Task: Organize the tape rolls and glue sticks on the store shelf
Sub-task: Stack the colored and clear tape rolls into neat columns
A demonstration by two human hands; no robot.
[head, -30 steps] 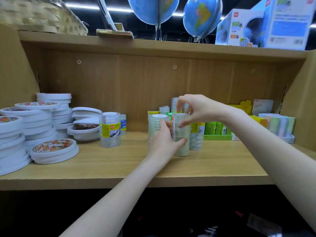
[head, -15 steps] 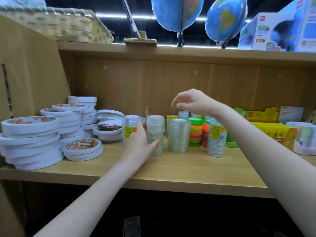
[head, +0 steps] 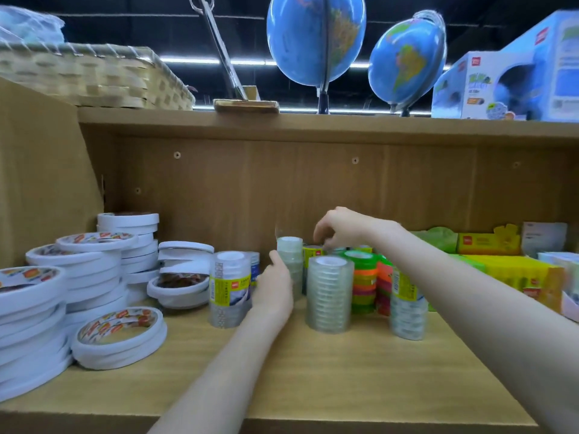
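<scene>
Several clear tape stacks stand mid-shelf. My left hand [head: 275, 285] is wrapped around a wrapped clear tape stack [head: 289, 258] set back toward the rear wall. My right hand [head: 343, 228] hovers over the rolls at the back, fingers curled down onto a roll [head: 335, 250] I can barely see. In front stand a loose clear tape stack [head: 328, 294], a labelled clear stack [head: 230, 288] and another labelled one [head: 407, 303]. Neon green and orange tape rolls [head: 365, 281] sit behind them. White double-sided tape rolls [head: 120, 336] are piled at the left.
The wooden shelf [head: 329, 380] has side walls close on the left. Yellow boxes [head: 513, 274] fill the right side. On the upper shelf stand two globes [head: 315, 39], a woven basket [head: 94, 79] and boxed goods [head: 507, 83].
My left hand has pushed the wrapped clear stack back toward the rear wall. My right hand has dropped lower onto the rolls at the back. The camera moved closer and left.
</scene>
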